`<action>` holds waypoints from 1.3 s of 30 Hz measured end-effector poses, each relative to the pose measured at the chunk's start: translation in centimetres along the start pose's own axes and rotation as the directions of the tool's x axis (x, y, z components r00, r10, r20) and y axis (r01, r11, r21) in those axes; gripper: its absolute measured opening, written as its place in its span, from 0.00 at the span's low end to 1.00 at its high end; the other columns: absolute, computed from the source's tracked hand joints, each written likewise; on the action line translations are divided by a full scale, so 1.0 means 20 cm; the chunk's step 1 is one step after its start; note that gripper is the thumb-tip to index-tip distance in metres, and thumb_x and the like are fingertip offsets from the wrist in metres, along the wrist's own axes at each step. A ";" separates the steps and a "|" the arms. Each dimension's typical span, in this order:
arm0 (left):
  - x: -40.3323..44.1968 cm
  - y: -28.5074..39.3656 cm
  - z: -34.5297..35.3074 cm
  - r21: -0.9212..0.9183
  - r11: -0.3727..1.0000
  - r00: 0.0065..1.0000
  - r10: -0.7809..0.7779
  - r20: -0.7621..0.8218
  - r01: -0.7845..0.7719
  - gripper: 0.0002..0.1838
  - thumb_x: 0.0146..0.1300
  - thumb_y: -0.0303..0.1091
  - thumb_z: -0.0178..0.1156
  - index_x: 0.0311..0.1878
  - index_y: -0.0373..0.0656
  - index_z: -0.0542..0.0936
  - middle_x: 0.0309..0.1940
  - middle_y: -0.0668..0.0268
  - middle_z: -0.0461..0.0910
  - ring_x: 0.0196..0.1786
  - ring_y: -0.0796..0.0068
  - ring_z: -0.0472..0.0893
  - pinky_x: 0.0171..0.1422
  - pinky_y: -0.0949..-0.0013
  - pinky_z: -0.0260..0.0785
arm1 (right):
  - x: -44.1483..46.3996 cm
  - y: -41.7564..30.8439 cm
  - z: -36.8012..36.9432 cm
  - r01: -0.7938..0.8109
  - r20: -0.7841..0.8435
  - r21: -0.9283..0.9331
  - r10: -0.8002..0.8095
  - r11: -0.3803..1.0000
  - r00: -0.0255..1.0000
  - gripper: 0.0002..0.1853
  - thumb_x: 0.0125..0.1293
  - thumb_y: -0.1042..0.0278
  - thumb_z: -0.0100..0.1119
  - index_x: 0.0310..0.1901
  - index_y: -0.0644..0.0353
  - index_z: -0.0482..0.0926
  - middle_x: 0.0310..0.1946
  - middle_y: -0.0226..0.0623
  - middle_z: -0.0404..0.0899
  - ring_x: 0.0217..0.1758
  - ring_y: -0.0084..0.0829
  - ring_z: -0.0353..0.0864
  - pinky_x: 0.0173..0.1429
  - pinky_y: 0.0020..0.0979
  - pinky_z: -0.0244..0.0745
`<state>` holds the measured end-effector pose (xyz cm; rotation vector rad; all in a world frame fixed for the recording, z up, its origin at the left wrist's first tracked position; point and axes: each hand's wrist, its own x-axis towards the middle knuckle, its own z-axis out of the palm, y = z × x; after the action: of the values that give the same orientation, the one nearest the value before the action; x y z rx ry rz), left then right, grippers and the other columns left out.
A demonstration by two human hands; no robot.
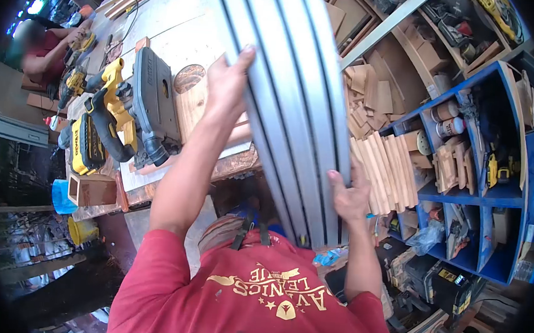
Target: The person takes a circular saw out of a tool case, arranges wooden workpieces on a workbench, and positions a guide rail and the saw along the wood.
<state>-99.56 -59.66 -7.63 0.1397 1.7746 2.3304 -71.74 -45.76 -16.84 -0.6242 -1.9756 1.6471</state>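
half-closed, left hand (225, 84) and right hand (351, 199) clasp opposite edges of the grooved metal rail (287, 100) at twelve o'clock; an even grip should hold it clear of the saw (124, 114) at ten.

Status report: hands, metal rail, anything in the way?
Left hand and right hand gripping opposite edges of metal rail. Rail's far end out of frame. Possible snag: saw on bench, left of rail.
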 end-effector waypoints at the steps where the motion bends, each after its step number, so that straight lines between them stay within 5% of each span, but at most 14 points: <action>1: 0.04 -0.05 -0.09 0.006 0.999 0.999 -0.036 -0.025 0.036 0.24 0.70 0.36 0.68 0.59 0.25 0.77 0.48 0.46 0.85 0.49 0.62 0.86 0.56 0.63 0.80 | 0.01 0.02 0.06 0.067 0.008 -0.054 -0.067 0.996 0.998 0.29 0.65 0.71 0.71 0.65 0.73 0.75 0.53 0.58 0.85 0.56 0.40 0.87 0.61 0.33 0.78; 5: 0.28 -0.33 -0.37 0.196 0.973 0.961 -0.070 -0.266 0.125 0.26 0.70 0.31 0.64 0.64 0.21 0.73 0.52 0.44 0.84 0.50 0.57 0.86 0.56 0.60 0.79 | 0.13 0.06 0.24 0.089 0.095 -0.305 -0.062 0.948 0.994 0.26 0.67 0.62 0.69 0.64 0.64 0.78 0.52 0.56 0.85 0.58 0.51 0.86 0.61 0.40 0.79; 8: 0.38 -0.34 -0.51 0.473 0.876 0.940 0.083 -0.331 0.089 0.24 0.64 0.33 0.67 0.57 0.23 0.80 0.51 0.42 0.85 0.50 0.55 0.86 0.57 0.59 0.77 | 0.25 0.00 0.42 -0.101 0.233 -0.198 0.147 0.975 0.961 0.25 0.67 0.66 0.69 0.64 0.63 0.78 0.57 0.53 0.84 0.61 0.42 0.85 0.64 0.37 0.76; 12: 0.62 -0.41 -0.80 0.815 0.508 0.915 0.116 -0.387 0.280 0.32 0.55 0.49 0.73 0.48 0.24 0.85 0.46 0.42 0.87 0.51 0.50 0.87 0.59 0.57 0.75 | 0.16 0.05 0.66 -0.146 0.257 -0.287 0.223 0.947 0.940 0.25 0.69 0.64 0.67 0.66 0.60 0.77 0.55 0.56 0.84 0.60 0.50 0.85 0.64 0.42 0.76; 14: 0.59 -0.43 -0.84 0.805 0.526 0.928 0.074 -0.365 0.274 0.31 0.55 0.49 0.72 0.49 0.25 0.86 0.45 0.43 0.87 0.51 0.49 0.87 0.60 0.57 0.75 | 0.13 0.01 0.69 -0.230 0.314 -0.293 0.321 0.928 0.894 0.31 0.69 0.62 0.67 0.70 0.67 0.72 0.56 0.60 0.82 0.61 0.55 0.83 0.67 0.44 0.75; 15: 0.59 -0.44 -0.87 0.821 0.489 0.927 0.063 -0.371 0.296 0.31 0.55 0.48 0.72 0.49 0.26 0.86 0.45 0.44 0.87 0.51 0.49 0.87 0.60 0.57 0.75 | 0.12 0.02 0.71 -0.145 0.314 -0.344 0.259 0.928 0.913 0.34 0.69 0.62 0.66 0.71 0.71 0.68 0.58 0.62 0.81 0.62 0.58 0.81 0.67 0.46 0.75; 17: 0.59 -0.49 -0.91 0.840 0.462 0.912 0.138 -0.386 0.286 0.30 0.56 0.49 0.69 0.48 0.28 0.87 0.45 0.43 0.87 0.51 0.49 0.87 0.61 0.57 0.74 | 0.09 0.08 0.74 -0.066 0.299 -0.312 0.164 0.948 0.940 0.33 0.70 0.58 0.65 0.70 0.70 0.69 0.38 0.63 0.85 0.48 0.59 0.86 0.55 0.49 0.78; 19: 0.59 -0.48 -0.88 0.877 0.359 0.891 0.201 -0.408 0.320 0.30 0.56 0.50 0.67 0.48 0.28 0.87 0.45 0.41 0.87 0.51 0.49 0.87 0.62 0.57 0.75 | 0.11 0.10 0.76 -0.010 0.286 -0.301 0.100 0.954 0.953 0.34 0.70 0.59 0.64 0.71 0.71 0.68 0.36 0.62 0.85 0.47 0.58 0.87 0.54 0.49 0.78; 23: 0.46 -0.45 -0.63 0.920 0.063 0.880 0.272 -0.389 0.387 0.41 0.57 0.53 0.65 0.65 0.26 0.76 0.65 0.33 0.73 0.71 0.38 0.71 0.77 0.46 0.59 | 0.16 0.12 0.81 -0.044 0.292 -0.308 0.139 0.950 0.946 0.35 0.70 0.61 0.64 0.73 0.73 0.65 0.31 0.58 0.86 0.41 0.57 0.88 0.50 0.50 0.78; 24: 0.46 -0.47 -0.64 0.933 0.052 0.892 0.278 -0.356 0.356 0.46 0.58 0.55 0.64 0.71 0.28 0.69 0.70 0.35 0.67 0.75 0.34 0.64 0.80 0.40 0.50 | 0.18 0.04 0.80 -0.039 0.316 -0.418 0.185 0.908 0.931 0.37 0.69 0.62 0.65 0.74 0.72 0.63 0.29 0.58 0.85 0.38 0.56 0.88 0.47 0.51 0.78; 27: 0.51 -0.47 -0.66 0.920 0.193 0.892 0.243 -0.381 0.340 0.49 0.58 0.59 0.65 0.72 0.29 0.67 0.69 0.35 0.69 0.74 0.35 0.66 0.80 0.40 0.49 | 0.19 0.04 0.84 0.007 0.319 -0.431 0.145 0.902 0.936 0.37 0.69 0.62 0.65 0.73 0.73 0.63 0.27 0.58 0.84 0.35 0.55 0.88 0.45 0.51 0.78; 28: 0.54 -0.48 -0.68 0.920 0.187 0.893 0.235 -0.383 0.345 0.55 0.57 0.65 0.66 0.75 0.29 0.63 0.70 0.34 0.68 0.75 0.36 0.66 0.80 0.40 0.49 | 0.23 -0.02 0.80 -0.171 0.425 -0.394 0.344 0.903 0.837 0.41 0.69 0.60 0.64 0.77 0.67 0.56 0.45 0.70 0.83 0.53 0.66 0.82 0.61 0.54 0.75; 35: 0.66 -0.48 -0.68 0.905 0.163 0.884 0.202 -0.421 0.394 0.62 0.53 0.72 0.67 0.77 0.28 0.59 0.71 0.35 0.67 0.75 0.38 0.67 0.80 0.42 0.52 | 0.30 0.04 0.85 -0.197 0.368 -0.346 0.326 0.917 0.871 0.43 0.68 0.62 0.67 0.75 0.71 0.54 0.65 0.70 0.71 0.67 0.65 0.74 0.69 0.53 0.71; 39: 0.73 -0.47 -0.70 0.871 0.207 0.858 0.176 -0.482 0.446 0.65 0.49 0.72 0.69 0.78 0.30 0.58 0.72 0.34 0.65 0.74 0.36 0.68 0.77 0.44 0.61 | 0.34 0.03 0.87 -0.198 0.330 -0.328 0.308 0.924 0.892 0.41 0.68 0.64 0.67 0.74 0.71 0.55 0.57 0.68 0.73 0.62 0.64 0.75 0.66 0.53 0.71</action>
<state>-115.50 -67.18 -21.16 -0.4896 3.0929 0.6691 -87.87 -54.62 -19.52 -0.7453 -2.5383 1.7506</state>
